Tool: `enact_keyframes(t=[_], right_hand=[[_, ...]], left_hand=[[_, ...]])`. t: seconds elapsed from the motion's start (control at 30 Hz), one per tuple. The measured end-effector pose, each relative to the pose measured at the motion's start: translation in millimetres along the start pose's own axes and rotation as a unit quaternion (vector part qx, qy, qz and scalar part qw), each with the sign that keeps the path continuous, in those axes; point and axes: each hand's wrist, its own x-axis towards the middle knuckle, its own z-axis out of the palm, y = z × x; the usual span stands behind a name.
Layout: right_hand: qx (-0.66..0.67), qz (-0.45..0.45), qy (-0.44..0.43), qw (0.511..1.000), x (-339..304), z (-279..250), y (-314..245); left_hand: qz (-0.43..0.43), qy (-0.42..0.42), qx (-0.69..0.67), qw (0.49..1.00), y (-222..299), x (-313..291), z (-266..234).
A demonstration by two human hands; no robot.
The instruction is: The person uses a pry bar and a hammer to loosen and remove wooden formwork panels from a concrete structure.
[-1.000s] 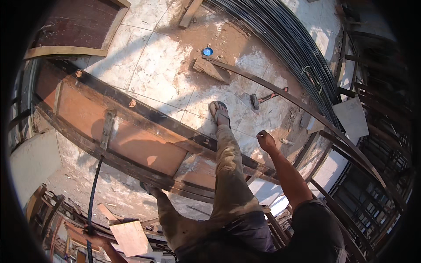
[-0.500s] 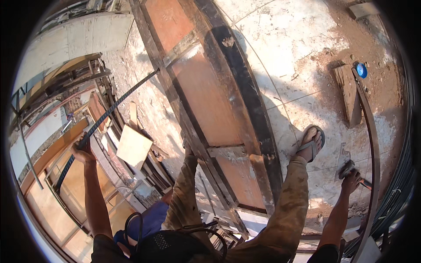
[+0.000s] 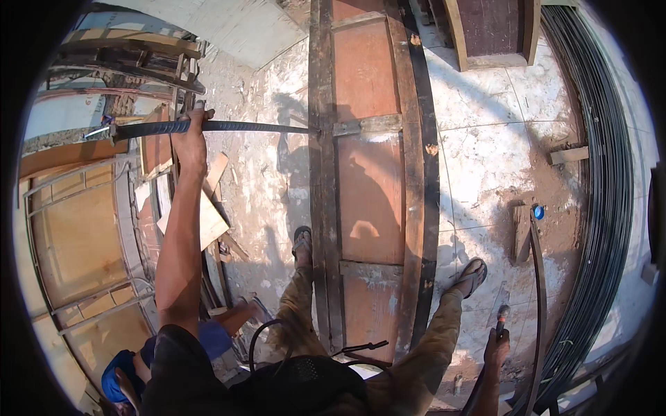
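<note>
My left hand [image 3: 190,139] is closed round a dark ribbed steel bar [image 3: 257,127], held level across the left side. The bar's right end meets the near-side edge of a long wooden panel [image 3: 368,180] with a dark timber frame and reddish-brown boards. The panel lies between my feet. Low on the right, my right hand [image 3: 497,349] grips a short tool with a black and orange handle [image 3: 501,323], which looks like a hammer. Its head is hard to make out.
Scrap wood [image 3: 201,222] lies left of the panel, near a person in blue shorts [image 3: 214,340]. Long dark rods [image 3: 610,166] are bundled along the right. A wooden block [image 3: 522,232], a blue cap [image 3: 538,212] and a curved strip [image 3: 540,298] lie on the tiled floor.
The view has turned, so the panel now runs nearly straight up. The bar has gone from slanted to almost level, my left hand still on it. My right hand keeps its tool.
</note>
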Motion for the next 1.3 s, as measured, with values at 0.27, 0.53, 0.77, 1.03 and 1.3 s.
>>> enact_keyframes(t=[0.27, 0.53, 0.77, 1.03, 1.3], right_hand=[[0.082, -0.055, -0.049, 0.994, -167, -132, -306], [0.420, -0.380, -0.040, 0.823, -281, -174, -684], [0.159, -0.396, -0.109, 0.898, -263, -121, -788], [0.345, -0.435, 0.013, 0.832, -358, -170, -829], [-0.049, -0.396, -0.082, 0.913, -285, -120, -833]], left_hand=[[0.011, -0.086, -0.129, 0.988, 27, 17, 87], [-0.009, -0.070, -0.110, 0.991, 12, 48, 3], [-0.030, -0.112, -0.085, 0.990, 18, 49, -4], [-0.068, -0.119, -0.135, 0.981, -12, 71, -31], [-0.094, -0.203, -0.085, 0.971, -12, 74, -21]])
